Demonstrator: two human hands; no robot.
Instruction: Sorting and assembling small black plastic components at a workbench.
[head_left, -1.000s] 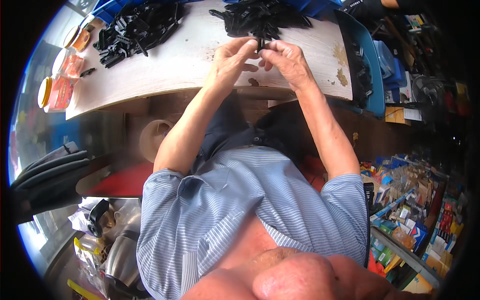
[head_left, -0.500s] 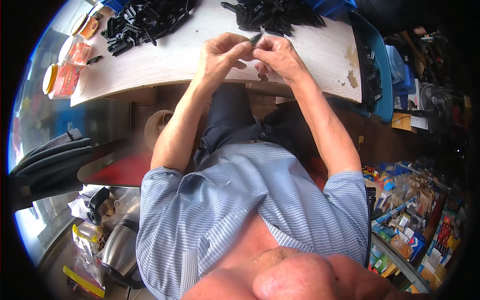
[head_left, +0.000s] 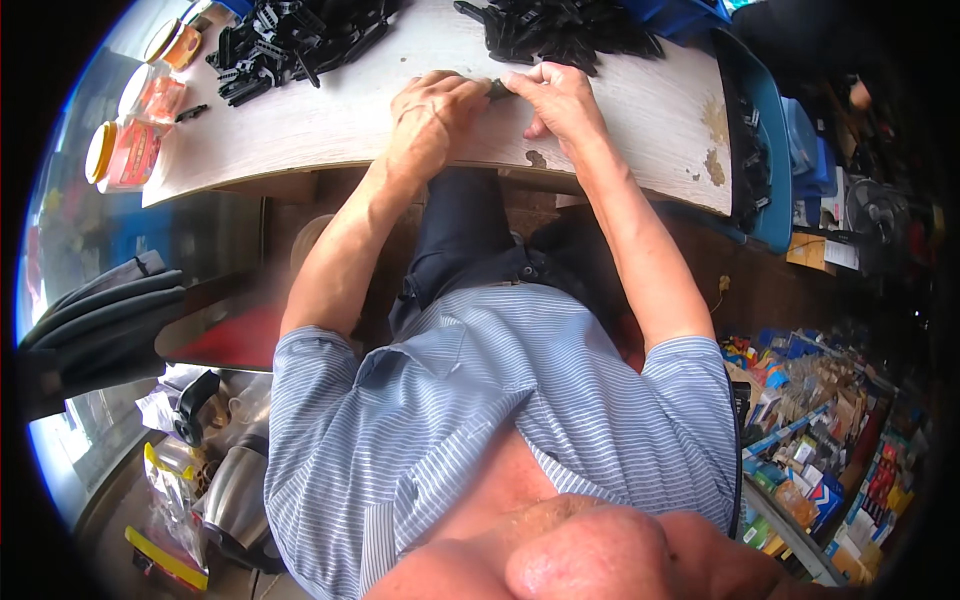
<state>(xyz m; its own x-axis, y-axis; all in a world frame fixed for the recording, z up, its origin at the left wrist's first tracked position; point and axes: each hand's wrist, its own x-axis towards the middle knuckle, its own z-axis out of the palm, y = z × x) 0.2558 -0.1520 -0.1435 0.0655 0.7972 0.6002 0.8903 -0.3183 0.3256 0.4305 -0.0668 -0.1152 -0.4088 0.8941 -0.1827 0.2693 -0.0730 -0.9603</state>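
Observation:
Over the front part of the white table (head_left: pixel 330 125), my left hand (head_left: pixel 432 112) and my right hand (head_left: pixel 562 104) meet at a small dark plastic piece (head_left: pixel 497 90). Both hands are closed on it, the right thumb and forefinger pinching its right end. Fingers cover much of the piece, so its exact kind does not show. Beyond my left hand lies a heap of black plastic parts (head_left: pixel 290 55), some with notched edges. A second heap of long black parts (head_left: pixel 560 35) lies beyond my right hand.
Along the table's left edge stand three clear jars, the nearest a yellow-lidded jar (head_left: pixel 125 155); a small black piece (head_left: pixel 191 113) lies beside them. A blue tub (head_left: pixel 775 165) with black parts adjoins the right edge. A steel kettle (head_left: pixel 238 495) is at lower left.
My left hand has turned so its back faces up, with the fingers curled over the piece. My right hand has shifted slightly, its forefinger now stretched along the piece. The view has moved slightly.

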